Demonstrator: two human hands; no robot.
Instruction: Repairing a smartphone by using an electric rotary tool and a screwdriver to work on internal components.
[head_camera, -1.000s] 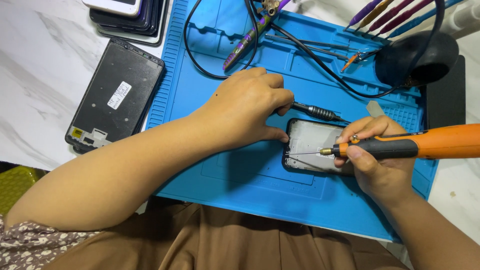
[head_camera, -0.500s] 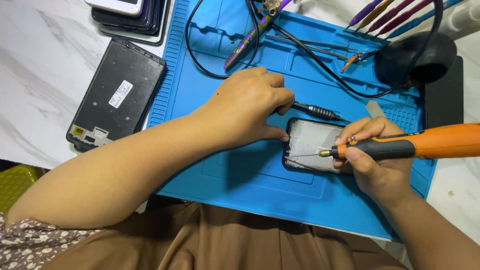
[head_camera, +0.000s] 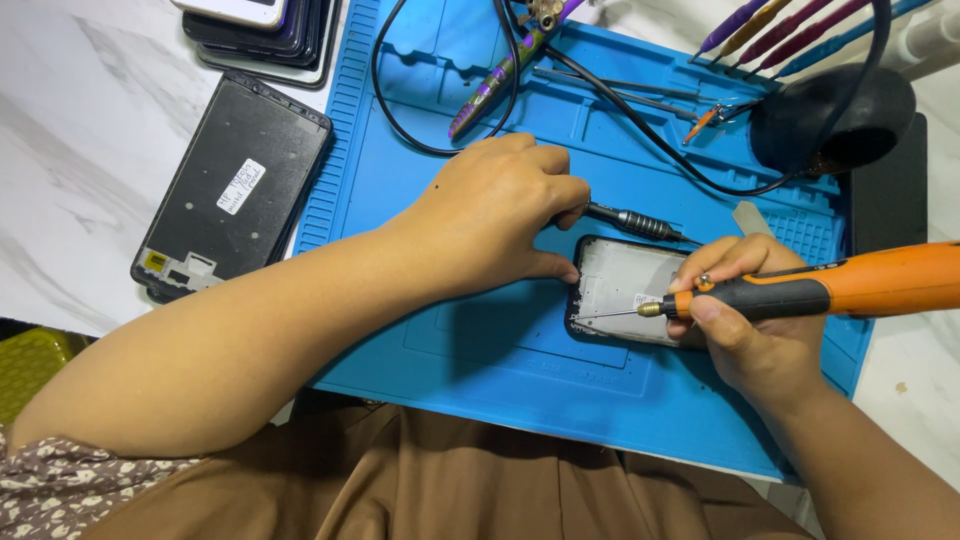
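Orange screwdriver (head_camera: 840, 285) in right hand (head_camera: 750, 330)

Phone repair workbench, blue repair mat (head_camera: 480, 420), stacked phones (head_camera: 265, 35), tools (head_camera: 790, 25)

Black phone frame (head_camera: 232, 190) on white marble table (head_camera: 70, 150), beside blue mat (head_camera: 520, 390)
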